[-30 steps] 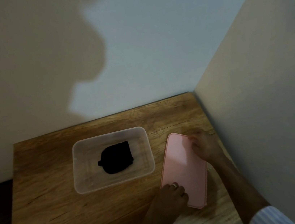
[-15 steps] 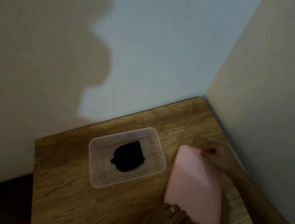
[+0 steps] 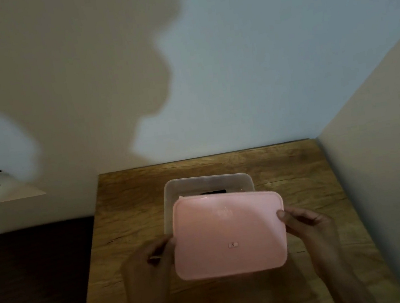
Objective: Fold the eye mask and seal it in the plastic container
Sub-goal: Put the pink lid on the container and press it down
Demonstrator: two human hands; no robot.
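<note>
Pink rectangular plastic lid point(image 3: 230, 234) is gripped at its short ends by the left hand point(image 3: 149, 263) and right hand point(image 3: 310, 228), long axis crosswise, held nearer than the clear plastic container point(image 3: 207, 182) where the folded black eye mask point(image 3: 213, 192) lies; it needs shifting forward

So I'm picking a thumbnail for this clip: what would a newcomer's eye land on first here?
First the pink lid, the brightest thing in a dim scene, held at its short edges by the left hand and right hand over the near part of the clear container. A sliver of the black eye mask shows inside, past the lid's far edge. Behind, a large shadow covers the wall.
</note>
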